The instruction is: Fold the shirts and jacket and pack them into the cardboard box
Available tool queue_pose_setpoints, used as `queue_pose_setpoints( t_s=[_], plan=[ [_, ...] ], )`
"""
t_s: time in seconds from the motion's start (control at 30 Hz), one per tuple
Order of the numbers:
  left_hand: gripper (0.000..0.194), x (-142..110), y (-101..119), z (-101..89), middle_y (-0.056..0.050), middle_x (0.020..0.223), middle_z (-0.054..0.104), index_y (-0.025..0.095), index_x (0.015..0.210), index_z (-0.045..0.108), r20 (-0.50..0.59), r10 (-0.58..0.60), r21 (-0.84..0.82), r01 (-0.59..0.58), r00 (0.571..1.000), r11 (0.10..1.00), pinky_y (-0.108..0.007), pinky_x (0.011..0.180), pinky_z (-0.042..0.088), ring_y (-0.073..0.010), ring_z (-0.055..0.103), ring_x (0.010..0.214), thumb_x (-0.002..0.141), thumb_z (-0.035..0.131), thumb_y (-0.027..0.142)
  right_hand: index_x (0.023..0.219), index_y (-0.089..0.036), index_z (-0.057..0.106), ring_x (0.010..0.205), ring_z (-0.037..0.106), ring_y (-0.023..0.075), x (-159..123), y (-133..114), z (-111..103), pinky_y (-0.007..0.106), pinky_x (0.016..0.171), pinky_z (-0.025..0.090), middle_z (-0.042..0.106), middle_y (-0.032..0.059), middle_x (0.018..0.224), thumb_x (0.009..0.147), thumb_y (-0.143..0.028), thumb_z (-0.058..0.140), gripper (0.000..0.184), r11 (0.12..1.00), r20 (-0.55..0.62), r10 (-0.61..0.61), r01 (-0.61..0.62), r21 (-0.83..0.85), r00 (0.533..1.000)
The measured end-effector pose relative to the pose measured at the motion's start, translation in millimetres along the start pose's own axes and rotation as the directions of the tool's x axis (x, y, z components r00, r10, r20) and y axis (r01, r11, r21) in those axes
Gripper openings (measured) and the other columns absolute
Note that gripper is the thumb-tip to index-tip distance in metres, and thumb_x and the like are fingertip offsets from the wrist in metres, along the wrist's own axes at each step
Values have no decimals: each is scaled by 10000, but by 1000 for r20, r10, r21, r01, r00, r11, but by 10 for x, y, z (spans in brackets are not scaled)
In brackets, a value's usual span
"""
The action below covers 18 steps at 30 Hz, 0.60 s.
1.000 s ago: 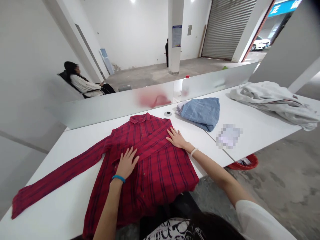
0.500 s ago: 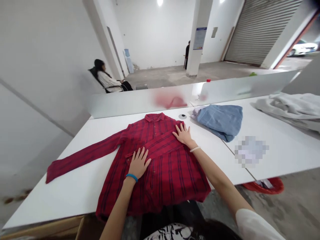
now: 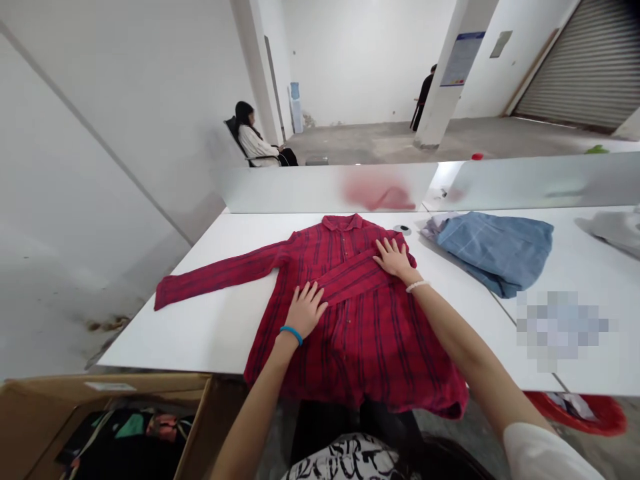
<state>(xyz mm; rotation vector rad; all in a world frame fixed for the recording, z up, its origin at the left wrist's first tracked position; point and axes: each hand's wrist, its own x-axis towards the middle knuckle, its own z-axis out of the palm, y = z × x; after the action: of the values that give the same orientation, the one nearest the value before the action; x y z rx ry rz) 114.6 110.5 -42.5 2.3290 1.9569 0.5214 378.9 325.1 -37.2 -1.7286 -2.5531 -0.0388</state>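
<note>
A red plaid shirt (image 3: 370, 333) lies front up on the white table (image 3: 210, 333), its collar at the far side and its hem hanging over the near edge. One sleeve is folded across the chest; the other stretches out to the left. My left hand (image 3: 304, 308), with a blue band at the wrist, rests flat on the shirt by the folded sleeve's cuff end. Near that sleeve's shoulder end, my right hand (image 3: 396, 259) lies with fingers spread on the cloth. Neither hand grips anything.
Folded blue clothing (image 3: 495, 247) lies right of the shirt, near a round grey-and-black disc (image 3: 402, 230). A frosted divider (image 3: 300, 190) runs along the back. Below left stands a cardboard box (image 3: 30, 413) of clothes; below right, a red-rimmed bin (image 3: 607, 417). A person (image 3: 255, 140) sits beyond.
The camera view has turned left and down, bringing the cardboard box further into view. Both hands stay flat on the shirt, in nearly the same places.
</note>
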Motion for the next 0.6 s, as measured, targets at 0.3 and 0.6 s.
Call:
queue_pose_setpoints(
  t_s=[0.3,0.6],
  plan=[
    [135,299,-583,-479,-64,888,653,197,822,577,20,-289,-490,261,957,831,-388,844,475,-231,614,895,729,593,293,1430,-205,376,1388,206,359,-92,-197,25,616,1073,172,323,109,1497,971,-443,243,533,995,-74,-87,90,33,993],
    [234,1250,-1095,-750,14,671,605,170,929,544,34,-424,-651,342,905,678,-251,542,446,-121,540,543,756,561,326,1467,-192,295,1386,220,348,-179,16,153,557,1066,231,272,159,1511,972,-441,240,557,984,-118,176,-170,61,977]
  ],
)
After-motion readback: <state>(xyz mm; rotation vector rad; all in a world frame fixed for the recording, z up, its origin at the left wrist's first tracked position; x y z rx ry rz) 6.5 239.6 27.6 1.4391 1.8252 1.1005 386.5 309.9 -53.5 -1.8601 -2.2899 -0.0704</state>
